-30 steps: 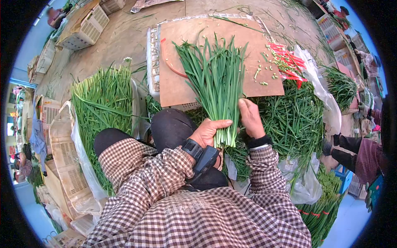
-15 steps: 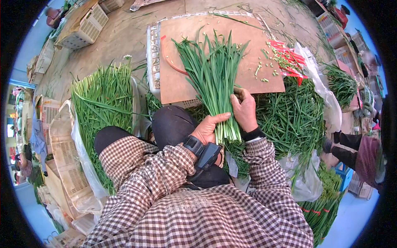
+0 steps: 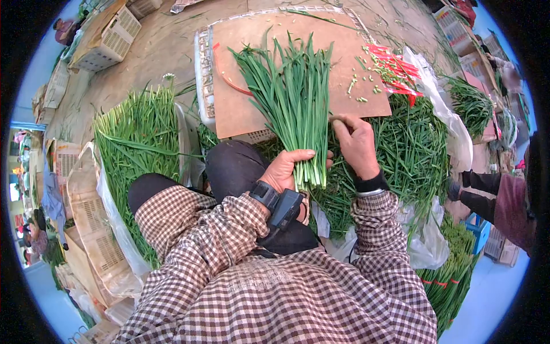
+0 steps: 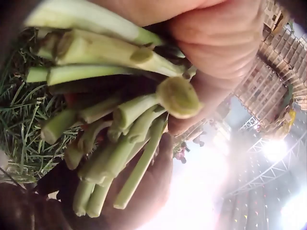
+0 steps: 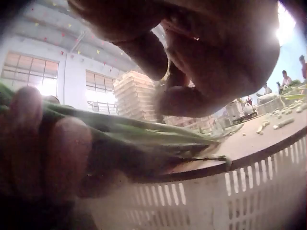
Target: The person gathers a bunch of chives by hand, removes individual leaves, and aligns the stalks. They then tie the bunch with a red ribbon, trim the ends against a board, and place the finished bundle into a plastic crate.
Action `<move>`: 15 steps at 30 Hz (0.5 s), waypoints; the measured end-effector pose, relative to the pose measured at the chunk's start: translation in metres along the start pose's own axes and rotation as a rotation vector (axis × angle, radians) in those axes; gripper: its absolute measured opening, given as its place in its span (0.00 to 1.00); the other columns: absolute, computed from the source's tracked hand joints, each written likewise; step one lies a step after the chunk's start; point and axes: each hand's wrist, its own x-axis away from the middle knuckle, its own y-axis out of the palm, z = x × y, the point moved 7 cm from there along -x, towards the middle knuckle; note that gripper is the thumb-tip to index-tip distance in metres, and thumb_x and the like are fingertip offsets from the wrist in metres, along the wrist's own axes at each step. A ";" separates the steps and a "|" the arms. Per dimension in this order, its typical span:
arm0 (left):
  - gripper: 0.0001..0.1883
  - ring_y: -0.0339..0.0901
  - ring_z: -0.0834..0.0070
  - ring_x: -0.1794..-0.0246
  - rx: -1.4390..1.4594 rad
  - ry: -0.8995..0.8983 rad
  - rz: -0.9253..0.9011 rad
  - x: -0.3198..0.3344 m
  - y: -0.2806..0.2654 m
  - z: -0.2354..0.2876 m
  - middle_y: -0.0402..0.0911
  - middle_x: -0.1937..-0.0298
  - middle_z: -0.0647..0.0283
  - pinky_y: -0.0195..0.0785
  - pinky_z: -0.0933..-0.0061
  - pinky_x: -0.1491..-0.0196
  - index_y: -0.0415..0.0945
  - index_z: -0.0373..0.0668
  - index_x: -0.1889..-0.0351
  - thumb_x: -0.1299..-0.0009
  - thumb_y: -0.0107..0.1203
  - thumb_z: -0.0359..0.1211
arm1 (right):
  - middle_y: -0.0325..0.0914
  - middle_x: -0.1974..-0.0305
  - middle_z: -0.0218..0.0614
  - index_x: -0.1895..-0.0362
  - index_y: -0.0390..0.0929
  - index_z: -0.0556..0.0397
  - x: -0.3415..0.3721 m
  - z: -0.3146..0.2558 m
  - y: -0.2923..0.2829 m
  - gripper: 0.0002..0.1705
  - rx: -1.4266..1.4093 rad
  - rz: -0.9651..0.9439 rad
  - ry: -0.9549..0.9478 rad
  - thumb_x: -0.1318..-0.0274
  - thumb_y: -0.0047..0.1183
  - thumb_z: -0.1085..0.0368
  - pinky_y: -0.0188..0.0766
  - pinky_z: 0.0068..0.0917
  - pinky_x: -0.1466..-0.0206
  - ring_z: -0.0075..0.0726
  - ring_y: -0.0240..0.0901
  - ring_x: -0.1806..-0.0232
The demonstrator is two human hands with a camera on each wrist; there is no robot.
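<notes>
My left hand [image 3: 285,169] grips a bunch of garlic chives [image 3: 295,109] near its pale cut ends, thumb across the front. The leafy tops fan out over the brown board [image 3: 358,69]. In the left wrist view, the cut stems [image 4: 120,115] stick out from the hand at uneven lengths. My right hand [image 3: 360,144] is just right of the bunch, thumb and forefinger pinching what looks like a thin bit of leaf [image 3: 330,113]. The right wrist view shows that hand's curled fingers [image 5: 192,103] above the leaves [image 5: 139,129], with left-hand fingertips [image 5: 72,139] around the bunch.
The board lies on a white crate [image 3: 204,80]. Red ties [image 3: 395,69] and small green clippings [image 3: 361,86] lie at its right. Loose chives [image 3: 401,155] are heaped at right, more stand in a lined crate [image 3: 137,132] at left. Tied bunches [image 3: 441,281] lie lower right.
The right hand first came in to the bunch's side, fingers against it, then drew back right with thumb and forefinger pinched. The left hand keeps its grip on the chives.
</notes>
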 end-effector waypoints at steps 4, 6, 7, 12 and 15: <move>0.21 0.80 0.55 0.57 -0.037 0.013 -0.018 -0.002 -0.004 -0.001 0.80 0.56 0.49 0.78 0.54 0.57 0.68 0.34 0.45 0.38 0.52 0.24 | 0.77 0.79 0.48 0.69 0.79 0.62 0.001 0.004 0.022 0.11 0.118 -0.240 0.174 0.50 0.55 0.65 0.72 0.31 0.71 0.41 0.78 0.76; 0.20 0.80 0.54 0.57 -0.061 0.009 0.000 -0.003 -0.008 -0.001 0.79 0.56 0.49 0.78 0.53 0.57 0.68 0.34 0.46 0.38 0.52 0.24 | 0.77 0.79 0.41 0.70 0.78 0.66 -0.001 0.013 0.027 0.12 0.017 -0.261 0.201 0.48 0.55 0.65 0.70 0.27 0.76 0.32 0.75 0.80; 0.21 0.79 0.53 0.54 -0.031 0.007 -0.012 -0.001 -0.006 -0.002 0.78 0.54 0.47 0.77 0.52 0.55 0.67 0.34 0.44 0.37 0.52 0.25 | 0.76 0.79 0.38 0.70 0.77 0.66 0.000 0.019 0.028 0.12 -0.114 -0.270 0.267 0.47 0.53 0.66 0.68 0.25 0.79 0.28 0.72 0.83; 0.24 0.76 0.53 0.49 0.016 -0.002 -0.039 -0.001 -0.006 0.001 0.76 0.48 0.46 0.72 0.51 0.46 0.64 0.32 0.41 0.36 0.52 0.28 | 0.72 0.79 0.28 0.67 0.74 0.58 0.012 0.043 0.024 0.09 -0.766 -0.257 0.485 0.41 0.51 0.64 0.58 0.15 0.82 0.18 0.64 0.84; 0.25 0.76 0.54 0.48 0.018 0.026 -0.033 -0.005 -0.010 0.000 0.76 0.47 0.46 0.70 0.51 0.45 0.64 0.32 0.40 0.35 0.52 0.28 | 0.74 0.77 0.29 0.68 0.74 0.57 0.013 0.028 0.008 0.10 -0.701 -0.119 0.417 0.39 0.50 0.62 0.57 0.15 0.79 0.18 0.65 0.81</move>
